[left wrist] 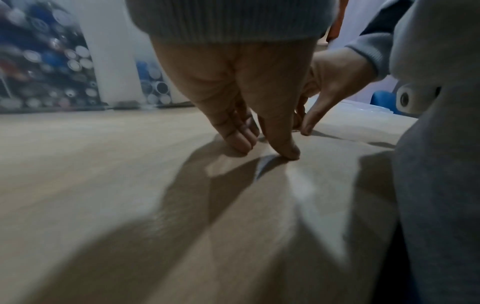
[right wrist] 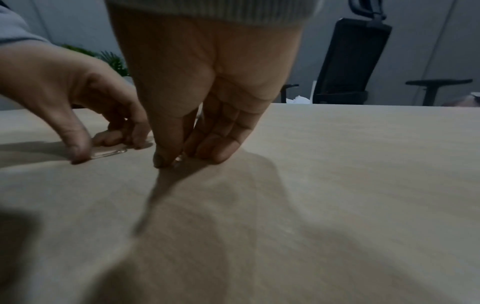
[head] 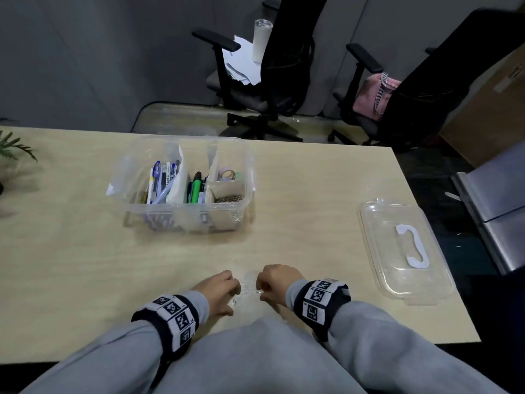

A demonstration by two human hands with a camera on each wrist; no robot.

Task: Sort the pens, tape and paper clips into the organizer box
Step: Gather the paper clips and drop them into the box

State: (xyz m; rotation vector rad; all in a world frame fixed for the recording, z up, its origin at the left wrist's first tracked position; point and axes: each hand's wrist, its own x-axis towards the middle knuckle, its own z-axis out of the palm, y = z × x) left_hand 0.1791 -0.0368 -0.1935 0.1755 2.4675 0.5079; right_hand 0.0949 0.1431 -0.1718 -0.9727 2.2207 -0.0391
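The clear organizer box [head: 181, 214] stands mid-table. It holds pens [head: 162, 180] on the left, markers [head: 196, 186] in the middle, tape rolls [head: 227, 174] at the back right and paper clips [head: 228, 199] at the front right. Near the front edge, my left hand [head: 235, 291] and right hand [head: 260, 291] face each other with a small clear plastic piece [head: 249, 285] lying flat between them. The left hand [right wrist: 103, 148] pinches its left end [right wrist: 109, 153]. The right hand [right wrist: 182, 159] pinches a small shiny bit at the tabletop, apparently the piece's right end.
The box's clear lid [head: 383, 223] with a white handle lies at the right of the table [head: 85, 265]. A plant [head: 14, 149] stands at the far left edge. Two office chairs [head: 272, 66] stand beyond the table's far side.
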